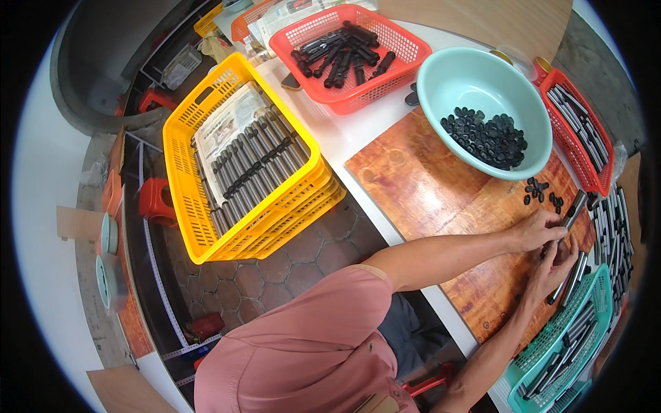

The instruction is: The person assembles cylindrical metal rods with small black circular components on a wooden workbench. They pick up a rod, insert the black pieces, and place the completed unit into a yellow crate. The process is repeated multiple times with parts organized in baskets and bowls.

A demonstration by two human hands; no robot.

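Observation:
Over the right part of a reddish-brown wooden board (pixel 441 199), my left hand (pixel 537 231) is closed around a dark metal tube (pixel 575 208) with a shiny band. My right hand (pixel 555 270) is just below it, fingers curled in against the left hand. Whatever its fingertips hold is hidden between the two hands. More dark tubes (pixel 575 279) lie beside my right hand at the board's edge. Small black ring-like pieces (pixel 536 188) are scattered on the board beyond my left hand. A pale green basin (pixel 441 76) behind them holds a heap of the same pieces.
A yellow crate (pixel 180 158) at the left holds rows of tubes and newspaper. A red basket (pixel 323 96) of black cylindrical parts stands at the back. Along the right are another red basket (pixel 577 155), loose tubes (pixel 613 234) and a green basket (pixel 600 303) of tubes.

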